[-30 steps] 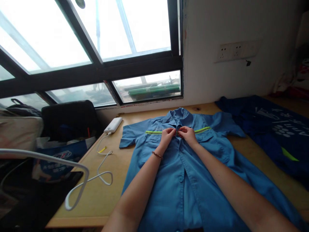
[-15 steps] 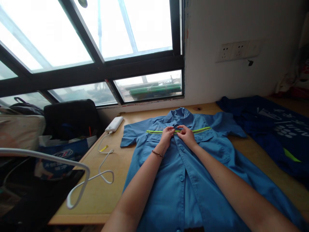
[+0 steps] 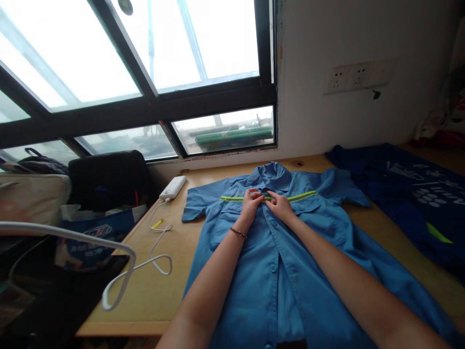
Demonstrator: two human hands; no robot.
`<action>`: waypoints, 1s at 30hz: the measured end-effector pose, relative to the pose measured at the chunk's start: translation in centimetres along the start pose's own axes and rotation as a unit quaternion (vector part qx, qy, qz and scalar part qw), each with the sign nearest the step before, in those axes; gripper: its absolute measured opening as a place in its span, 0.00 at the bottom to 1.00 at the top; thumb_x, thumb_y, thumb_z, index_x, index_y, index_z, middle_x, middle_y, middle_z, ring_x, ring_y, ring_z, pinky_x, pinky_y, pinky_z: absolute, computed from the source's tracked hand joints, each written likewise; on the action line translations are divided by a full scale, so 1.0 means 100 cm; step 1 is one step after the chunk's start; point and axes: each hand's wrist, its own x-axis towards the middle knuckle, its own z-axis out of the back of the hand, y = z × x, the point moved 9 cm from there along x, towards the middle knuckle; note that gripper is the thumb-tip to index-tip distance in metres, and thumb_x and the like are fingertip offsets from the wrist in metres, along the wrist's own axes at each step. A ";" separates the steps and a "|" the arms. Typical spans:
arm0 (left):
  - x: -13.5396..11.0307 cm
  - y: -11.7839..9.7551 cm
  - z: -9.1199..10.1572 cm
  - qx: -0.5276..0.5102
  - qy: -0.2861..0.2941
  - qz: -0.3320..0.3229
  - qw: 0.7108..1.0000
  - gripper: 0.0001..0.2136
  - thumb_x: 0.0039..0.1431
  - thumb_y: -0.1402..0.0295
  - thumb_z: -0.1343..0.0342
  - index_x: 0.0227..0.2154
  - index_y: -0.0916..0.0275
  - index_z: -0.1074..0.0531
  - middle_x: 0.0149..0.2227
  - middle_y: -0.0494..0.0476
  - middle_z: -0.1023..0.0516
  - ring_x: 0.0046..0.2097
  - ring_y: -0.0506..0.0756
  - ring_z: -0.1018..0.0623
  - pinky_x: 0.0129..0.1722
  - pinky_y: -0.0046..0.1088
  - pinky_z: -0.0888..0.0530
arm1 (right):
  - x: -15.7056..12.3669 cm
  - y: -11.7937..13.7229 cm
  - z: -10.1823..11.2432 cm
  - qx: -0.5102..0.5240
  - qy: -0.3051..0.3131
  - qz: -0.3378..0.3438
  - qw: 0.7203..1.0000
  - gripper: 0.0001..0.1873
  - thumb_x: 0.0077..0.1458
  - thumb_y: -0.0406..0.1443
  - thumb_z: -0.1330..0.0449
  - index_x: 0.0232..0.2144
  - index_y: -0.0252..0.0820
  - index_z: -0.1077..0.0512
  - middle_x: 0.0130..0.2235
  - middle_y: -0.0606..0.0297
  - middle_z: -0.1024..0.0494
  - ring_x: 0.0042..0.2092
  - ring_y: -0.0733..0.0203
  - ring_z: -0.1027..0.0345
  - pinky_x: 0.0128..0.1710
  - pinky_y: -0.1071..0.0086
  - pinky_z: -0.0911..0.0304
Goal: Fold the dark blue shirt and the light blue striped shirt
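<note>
A light blue short-sleeved work shirt (image 3: 279, 271) with a yellow-green reflective stripe lies flat, front up, on the wooden table (image 3: 160, 291). Both my hands meet at its front placket just below the collar. My left hand (image 3: 251, 204), with a thin bracelet on the wrist, pinches the left edge of the placket. My right hand (image 3: 279, 205) pinches the right edge, fingers curled on the cloth. The hands touch each other at the stripe. Lower buttons on the shirt front are fastened.
A darker blue garment (image 3: 410, 194) with white print lies at the right. A white power bank (image 3: 173, 187) with a looping white cable (image 3: 156, 252) sits left of the shirt. A white hanger (image 3: 72, 242) juts in from the left. Bags are piled below the window.
My hands have stayed at the shirt's upper placket, with the fingers shifting slightly closer together. The view has moved a little.
</note>
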 end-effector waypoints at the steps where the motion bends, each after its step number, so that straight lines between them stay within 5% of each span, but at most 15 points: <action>1: 0.001 -0.001 0.000 0.034 0.002 -0.015 0.999 0.19 0.37 0.72 0.38 0.35 0.63 0.37 0.26 0.49 0.28 0.27 0.48 0.27 0.29 0.22 0.33 | 0.001 0.000 0.002 -0.003 -0.002 -0.008 1.000 0.23 0.46 0.36 0.46 0.46 0.36 0.33 0.17 0.71 0.33 0.22 0.67 0.41 0.25 0.75 0.47; 7: 0.018 -0.007 -0.004 0.246 0.017 -0.087 0.965 0.13 0.43 0.74 0.42 0.36 0.64 0.34 0.27 0.54 0.25 0.31 0.52 0.25 0.32 0.27 0.30 | -0.011 0.021 0.026 -0.088 0.008 -0.071 0.994 0.17 0.49 0.35 0.49 0.43 0.37 0.33 0.25 0.64 0.27 0.30 0.63 0.34 0.31 0.73 0.44; 13: 0.035 -0.017 -0.010 0.461 -0.007 -0.124 0.879 0.13 0.51 0.74 0.49 0.42 0.64 0.34 0.34 0.61 0.24 0.39 0.57 0.25 0.40 0.34 0.32 | -0.104 0.066 0.027 -0.294 0.089 -0.049 0.950 0.17 0.48 0.36 0.48 0.42 0.39 0.36 0.36 0.56 0.29 0.35 0.56 0.34 0.31 0.68 0.44; 16: 0.034 -0.018 -0.017 0.546 -0.005 -0.117 0.829 0.17 0.55 0.73 0.55 0.48 0.63 0.37 0.39 0.64 0.25 0.44 0.61 0.27 0.43 0.39 0.34 | -0.134 0.072 0.030 -0.345 0.060 -0.048 0.935 0.12 0.48 0.35 0.48 0.37 0.38 0.35 0.38 0.54 0.31 0.39 0.53 0.36 0.32 0.67 0.44; 18: 0.028 -0.015 -0.023 0.559 0.029 -0.103 0.822 0.20 0.55 0.75 0.56 0.52 0.63 0.42 0.44 0.64 0.28 0.47 0.60 0.29 0.46 0.39 0.35 | -0.140 0.071 0.032 -0.349 0.043 -0.051 0.935 0.12 0.48 0.37 0.48 0.36 0.39 0.35 0.38 0.55 0.32 0.39 0.52 0.38 0.31 0.66 0.44; 21: -0.001 -0.017 -0.030 0.547 0.093 -0.118 0.823 0.25 0.52 0.78 0.55 0.55 0.66 0.47 0.52 0.66 0.36 0.52 0.57 0.33 0.50 0.36 0.38 | -0.140 0.068 0.033 -0.332 0.036 -0.033 0.942 0.15 0.45 0.42 0.46 0.36 0.40 0.36 0.38 0.56 0.33 0.39 0.52 0.39 0.32 0.66 0.44; 24: -0.056 -0.041 -0.026 0.536 0.098 -0.184 0.818 0.24 0.51 0.77 0.52 0.54 0.67 0.44 0.55 0.65 0.40 0.54 0.57 0.37 0.53 0.35 0.40 | -0.140 0.067 0.032 -0.313 0.038 -0.004 0.949 0.14 0.46 0.44 0.47 0.32 0.41 0.35 0.36 0.58 0.32 0.39 0.54 0.40 0.35 0.66 0.45; 27: -0.118 -0.063 -0.020 0.528 0.108 -0.209 0.816 0.15 0.52 0.74 0.51 0.44 0.61 0.33 0.47 0.59 0.32 0.49 0.56 0.33 0.50 0.33 0.37 | -0.141 0.064 0.028 -0.299 0.059 0.007 0.952 0.12 0.47 0.43 0.49 0.30 0.41 0.34 0.33 0.58 0.30 0.38 0.55 0.39 0.36 0.66 0.46; 30: -0.158 -0.062 -0.019 0.513 0.163 -0.151 0.829 0.10 0.51 0.71 0.49 0.38 0.60 0.30 0.37 0.55 0.29 0.37 0.52 0.29 0.39 0.27 0.32 | -0.139 0.060 0.025 -0.293 0.078 -0.005 0.953 0.15 0.45 0.45 0.48 0.30 0.40 0.34 0.34 0.57 0.29 0.40 0.54 0.39 0.36 0.66 0.46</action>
